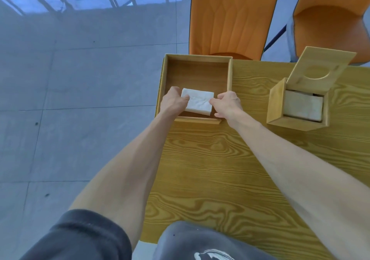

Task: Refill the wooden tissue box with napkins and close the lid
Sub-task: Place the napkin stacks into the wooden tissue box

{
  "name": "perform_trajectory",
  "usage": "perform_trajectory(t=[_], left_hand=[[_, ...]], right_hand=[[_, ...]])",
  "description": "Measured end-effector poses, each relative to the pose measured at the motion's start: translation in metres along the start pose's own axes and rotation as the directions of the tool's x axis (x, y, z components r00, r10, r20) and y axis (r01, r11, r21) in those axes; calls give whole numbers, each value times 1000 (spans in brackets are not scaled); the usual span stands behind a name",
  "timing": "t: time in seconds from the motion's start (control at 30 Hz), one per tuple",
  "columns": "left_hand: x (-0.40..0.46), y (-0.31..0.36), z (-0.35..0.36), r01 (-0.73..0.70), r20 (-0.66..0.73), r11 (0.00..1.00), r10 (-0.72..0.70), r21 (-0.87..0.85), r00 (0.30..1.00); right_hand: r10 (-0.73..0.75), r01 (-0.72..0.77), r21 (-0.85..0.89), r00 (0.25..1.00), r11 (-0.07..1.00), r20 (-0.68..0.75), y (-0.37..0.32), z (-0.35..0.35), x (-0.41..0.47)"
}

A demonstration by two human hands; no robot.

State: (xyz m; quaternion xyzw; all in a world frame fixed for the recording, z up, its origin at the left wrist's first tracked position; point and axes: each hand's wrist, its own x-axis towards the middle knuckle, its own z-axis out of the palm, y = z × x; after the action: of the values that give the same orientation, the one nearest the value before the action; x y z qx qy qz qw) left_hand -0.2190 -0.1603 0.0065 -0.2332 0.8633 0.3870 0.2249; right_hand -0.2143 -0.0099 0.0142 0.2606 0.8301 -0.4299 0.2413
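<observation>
A white stack of napkins [198, 103] lies in the near part of an open wooden tray [229, 75] at the table's far left corner. My left hand [173, 101] grips the stack's left end and my right hand [227, 104] grips its right end. To the right stands the wooden tissue box [275, 107], its hinged lid [320, 67] with a round cut-out tipped up and open. Some pale napkins [303, 106] lie inside the box.
The wood-grain table [220, 169] ends just left of the tray, with grey tiled floor [70, 99] beyond. Two orange chairs [232, 19] [330, 29] stand against the far edge. My dark shorts [200, 243] show at the bottom.
</observation>
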Motion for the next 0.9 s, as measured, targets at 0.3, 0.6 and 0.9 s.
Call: perform_trajectory(t=[0.3, 0.6, 0.9], left_hand=[[23, 7, 1, 164, 18, 977, -163, -139, 987], [27, -6, 4, 193, 159, 954, -159, -231, 974], [12, -16, -7, -36, 199, 978, 78, -208, 977]], right_hand=[[-5, 6, 24, 1000, 1000, -18, -3, 12, 6], [-127, 127, -128, 992, 984, 11, 11, 15, 16], [-348, 353, -248, 935, 902, 66, 15, 9, 16]])
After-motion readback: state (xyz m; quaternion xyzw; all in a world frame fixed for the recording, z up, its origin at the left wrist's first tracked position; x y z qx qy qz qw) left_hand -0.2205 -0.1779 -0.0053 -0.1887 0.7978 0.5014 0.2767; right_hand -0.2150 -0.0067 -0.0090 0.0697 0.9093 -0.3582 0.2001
